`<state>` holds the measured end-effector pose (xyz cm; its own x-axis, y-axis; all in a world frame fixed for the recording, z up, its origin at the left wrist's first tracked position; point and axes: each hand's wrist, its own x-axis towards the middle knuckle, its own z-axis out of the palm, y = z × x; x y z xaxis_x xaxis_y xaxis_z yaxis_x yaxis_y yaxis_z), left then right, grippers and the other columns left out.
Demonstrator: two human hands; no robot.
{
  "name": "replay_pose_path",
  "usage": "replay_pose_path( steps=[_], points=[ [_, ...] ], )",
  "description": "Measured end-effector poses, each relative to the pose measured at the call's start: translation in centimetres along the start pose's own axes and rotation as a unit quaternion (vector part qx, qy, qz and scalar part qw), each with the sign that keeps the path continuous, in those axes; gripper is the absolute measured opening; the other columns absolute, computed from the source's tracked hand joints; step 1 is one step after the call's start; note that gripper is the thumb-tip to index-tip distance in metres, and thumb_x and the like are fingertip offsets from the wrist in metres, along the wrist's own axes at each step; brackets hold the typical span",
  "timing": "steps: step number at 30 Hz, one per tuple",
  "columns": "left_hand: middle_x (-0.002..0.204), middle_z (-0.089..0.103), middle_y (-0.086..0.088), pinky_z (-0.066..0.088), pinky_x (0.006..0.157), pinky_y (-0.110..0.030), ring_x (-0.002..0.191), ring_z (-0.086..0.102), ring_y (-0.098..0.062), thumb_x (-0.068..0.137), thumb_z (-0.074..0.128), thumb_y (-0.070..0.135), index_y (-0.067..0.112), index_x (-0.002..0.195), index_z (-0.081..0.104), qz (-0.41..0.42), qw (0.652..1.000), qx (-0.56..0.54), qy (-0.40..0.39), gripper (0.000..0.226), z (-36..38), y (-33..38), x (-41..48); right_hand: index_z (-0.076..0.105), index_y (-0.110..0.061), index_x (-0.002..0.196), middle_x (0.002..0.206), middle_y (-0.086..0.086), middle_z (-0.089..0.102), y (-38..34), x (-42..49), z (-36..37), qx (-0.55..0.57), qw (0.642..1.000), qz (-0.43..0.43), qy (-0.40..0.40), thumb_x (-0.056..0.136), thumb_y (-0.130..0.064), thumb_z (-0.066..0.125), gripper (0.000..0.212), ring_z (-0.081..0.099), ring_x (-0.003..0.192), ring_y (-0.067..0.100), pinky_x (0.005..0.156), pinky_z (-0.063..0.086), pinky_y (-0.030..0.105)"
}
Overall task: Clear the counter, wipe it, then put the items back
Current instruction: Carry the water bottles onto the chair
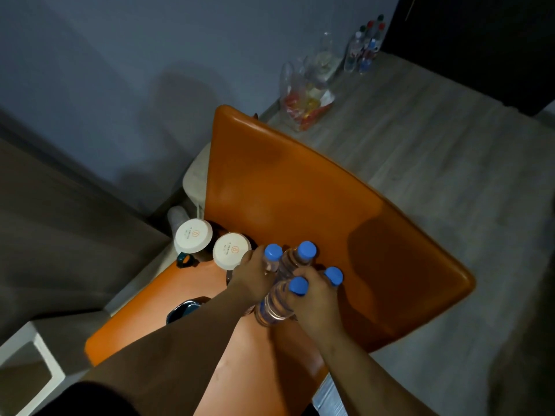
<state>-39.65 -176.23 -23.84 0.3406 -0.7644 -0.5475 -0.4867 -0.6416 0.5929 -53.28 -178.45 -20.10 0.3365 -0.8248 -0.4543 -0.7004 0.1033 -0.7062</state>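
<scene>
Wood-look floor (435,139), grey wall (105,70) behind. Against that wall, well apart from me: a clear plastic bag (306,97) and a cluster of spare bottles (365,46).

Orange chair (300,181) fills the middle of the view, backrest away from me, seat under my forearms.

My left hand (255,276): fingers curled round the neck of the left bottle (271,261), at the foot of the backrest.

My right hand (315,298): fingers wrapped about the necks of two bottles. The near bottle (274,307) is tilted, its blue cap poking up between my fingers; the right bottle (333,276) shows only its cap.

Fourth bottle (300,256) stands between my hands, touching the others. Cannot tell whether either hand grips it.

Two white-lidded cups on the seat's left side: rear cup (193,235), front cup (229,250), the latter just beside my left knuckles.

Dark mug (184,261) with teal handle sits below the rear cup.
</scene>
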Motion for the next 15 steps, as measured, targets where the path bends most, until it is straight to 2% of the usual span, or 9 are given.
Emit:
replay_pose_path(
  steps=[3,6,10,15],
  points=[
    [0.131,0.049,-0.005,0.037,0.099,-0.034,0.120,0.049,-0.028,0.089,0.056,0.020,0.024,0.137,0.039,-0.013,1.000,-0.016,0.011,0.051,0.1,-0.7,-0.1,0.059,-0.007,0.116,0.111,0.012,0.060,0.0,-0.1,0.0,0.000,1.000,0.001,0.000,0.084,-0.006,0.064,0.033,0.058,0.104,0.023,0.081,0.046,0.023],
    [0.124,0.057,-0.001,0.042,0.098,-0.035,0.114,0.055,-0.022,0.088,0.056,0.024,0.030,0.140,0.037,-0.021,0.999,-0.041,0.001,0.055,-0.4,-0.7,-0.5,0.058,-0.007,0.117,0.110,0.011,0.059,-0.2,-0.3,-0.1,0.002,1.000,0.003,-0.005,0.085,-0.005,0.063,0.033,0.058,0.104,0.023,0.078,0.045,0.023],
    [0.121,0.062,-0.009,0.041,0.089,-0.027,0.112,0.056,-0.025,0.095,0.051,0.013,0.015,0.131,0.049,-0.015,1.000,-0.011,-0.006,0.036,-1.0,0.2,-1.8,0.059,-0.006,0.115,0.102,0.008,0.059,-0.4,-0.5,0.0,0.004,1.000,0.002,-0.002,0.084,-0.005,0.063,0.031,0.058,0.096,0.021,0.077,0.046,0.023],
    [0.119,0.062,-0.010,0.041,0.084,-0.026,0.108,0.056,-0.024,0.097,0.046,0.014,0.009,0.121,0.053,-0.019,0.999,0.030,-0.027,0.026,-1.7,0.8,-3.2,0.057,-0.006,0.117,0.091,0.003,0.055,-0.8,-0.8,0.1,0.010,1.000,0.012,-0.002,0.085,-0.005,0.062,0.033,0.055,0.087,0.014,0.075,0.049,0.025]
  ],
)
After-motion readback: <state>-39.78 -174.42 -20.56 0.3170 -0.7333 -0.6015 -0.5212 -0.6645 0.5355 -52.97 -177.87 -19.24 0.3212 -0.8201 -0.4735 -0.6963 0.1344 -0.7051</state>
